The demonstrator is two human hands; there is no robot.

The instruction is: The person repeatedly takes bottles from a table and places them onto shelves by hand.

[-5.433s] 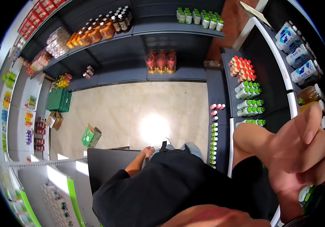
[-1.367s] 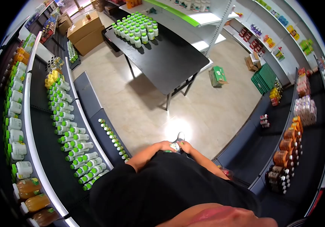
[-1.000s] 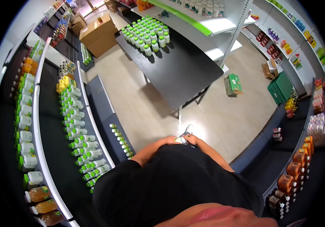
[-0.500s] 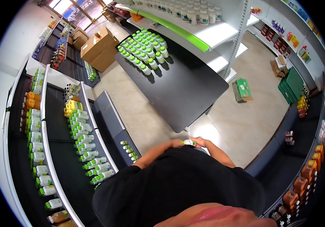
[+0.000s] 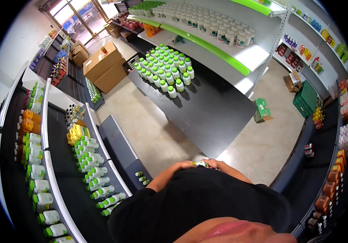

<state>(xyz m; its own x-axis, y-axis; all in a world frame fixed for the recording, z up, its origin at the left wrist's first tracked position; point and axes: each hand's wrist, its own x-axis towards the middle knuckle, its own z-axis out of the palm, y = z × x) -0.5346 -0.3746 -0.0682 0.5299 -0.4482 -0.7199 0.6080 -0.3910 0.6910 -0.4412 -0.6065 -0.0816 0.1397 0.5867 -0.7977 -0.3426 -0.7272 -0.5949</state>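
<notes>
Left hand (image 5: 185, 165) and right hand (image 5: 215, 163) close around a white-and-green bottle (image 5: 200, 163), lower centre, apparently for steadiness; green-capped bottles (image 5: 164, 69) crowd the bench (image 5: 218, 117), upper centre, seemingly to save space.

Beyond the far aisle, a glass door (image 5: 78, 20) lets in daylight. On the tiled floor (image 5: 149, 127) stand 1 large cardboard box (image 5: 97, 75), with a small amber item (image 5: 103, 49) on top, 1 green carton (image 5: 262, 110), 1 small open cardboard box (image 5: 292, 83) and, just beside it, a stack of green crates (image 5: 305, 98). White jars (image 5: 222, 34) line a white shelf (image 5: 253, 57) with a green front edge. Yellow jugs (image 5: 77, 133) and orange bottles (image 5: 31, 120) sit on the left racks; amber jugs (image 5: 328, 189) and dark, white-capped bottles (image 5: 314, 222) stand along the right.
</notes>
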